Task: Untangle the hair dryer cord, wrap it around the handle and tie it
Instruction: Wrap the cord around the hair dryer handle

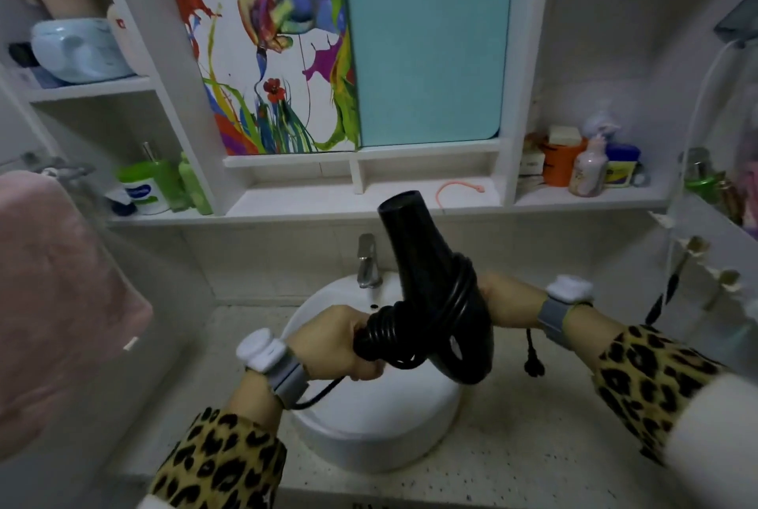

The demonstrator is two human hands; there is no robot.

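A black hair dryer (426, 262) is held above the sink with its nozzle pointing up and away. Its black cord (393, 338) is coiled around the handle and looped over the body. My left hand (336, 340) grips the coiled handle end, and a loose stretch of cord runs under my left wrist. My right hand (504, 299) is behind the dryer body, mostly hidden by it, and holds it there. The plug (533, 365) dangles below my right wrist.
A round white sink (369, 439) with a chrome tap (367, 262) sits on a speckled counter (533, 467). A pink towel (53, 295) hangs at left. Shelves with bottles and jars (582, 168) run behind, under a painted cabinet door.
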